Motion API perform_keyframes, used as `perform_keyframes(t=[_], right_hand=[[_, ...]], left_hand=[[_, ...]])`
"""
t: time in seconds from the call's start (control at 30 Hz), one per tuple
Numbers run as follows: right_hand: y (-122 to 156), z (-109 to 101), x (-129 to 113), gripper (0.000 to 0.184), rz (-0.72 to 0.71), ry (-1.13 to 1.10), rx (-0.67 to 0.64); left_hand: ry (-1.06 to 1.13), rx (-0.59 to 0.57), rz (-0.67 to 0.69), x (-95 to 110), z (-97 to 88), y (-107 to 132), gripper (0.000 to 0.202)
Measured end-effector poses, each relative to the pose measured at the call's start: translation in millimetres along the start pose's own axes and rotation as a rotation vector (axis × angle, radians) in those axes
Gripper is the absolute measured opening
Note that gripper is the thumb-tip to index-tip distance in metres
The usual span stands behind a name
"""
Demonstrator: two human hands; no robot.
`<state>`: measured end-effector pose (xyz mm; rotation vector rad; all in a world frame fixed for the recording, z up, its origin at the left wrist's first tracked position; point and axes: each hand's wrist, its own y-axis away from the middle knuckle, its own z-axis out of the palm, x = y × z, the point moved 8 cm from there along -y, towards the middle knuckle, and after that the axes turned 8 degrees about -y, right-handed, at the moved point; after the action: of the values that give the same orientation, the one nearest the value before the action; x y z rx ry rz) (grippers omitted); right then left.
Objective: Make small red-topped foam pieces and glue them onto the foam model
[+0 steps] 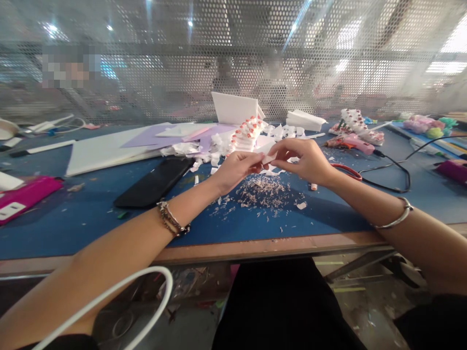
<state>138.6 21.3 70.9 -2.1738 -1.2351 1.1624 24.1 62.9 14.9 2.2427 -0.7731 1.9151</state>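
Between my two hands is a small piece of white paper, held above the blue table. My left hand pinches its left side with thumb and fingers. From the right, my right hand grips the same piece between thumb and forefinger. Just behind them stands a white paper model with red-orange tips, partly hidden by my hands. Below lies a loose heap of fine paper shavings. White paper scraps lie around the model.
Left of my hands lie a black phone, white and lilac sheets and a magenta case. To the right are a pink glue gun with a black cord and another white-and-red model. A perforated metal screen stands behind.
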Motion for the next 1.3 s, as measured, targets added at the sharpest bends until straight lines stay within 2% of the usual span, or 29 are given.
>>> perform_keyframes(t=[0.2,0.4,0.67,0.77,0.87,0.97,1.1,1.3], right_hand=[[-0.1,2.1,5.0,0.017,0.056,-0.108,0.016],[0.2,3.4,11.4,0.021,0.101,-0.212,0.042],[1.3,5.2,17.2,0.024,0.195,-0.252,0.039],[1.7,5.4,18.9,0.023,0.2,-0.24,0.058],[1.5,3.9,17.3,0.02,0.161,-0.201,0.102],[0.8,1.5,10.9,0.016,0.096,-0.159,0.135],[-0.8,0.8,-2.2,0.012,-0.019,-0.097,0.071],[-1.3,-1.8,-12.8,0.016,-0.143,0.093,-0.025]], left_hand=[[-0.049,0.018,0.033,3.0,0.1,0.9,0.027],[-0.133,0.024,0.125,9.0,-0.4,1.6,0.027],[-0.208,0.014,0.181,15.9,2.1,4.6,0.028],[-0.32,0.03,0.207,21.5,2.4,6.7,0.029],[-0.421,0.046,0.204,22.7,2.0,7.0,0.029],[-0.371,0.048,0.194,19.4,0.3,5.0,0.031],[-0.223,0.03,0.179,13.2,-1.5,2.1,0.035],[-0.154,0.003,0.101,8.7,0.6,1.6,0.036]])
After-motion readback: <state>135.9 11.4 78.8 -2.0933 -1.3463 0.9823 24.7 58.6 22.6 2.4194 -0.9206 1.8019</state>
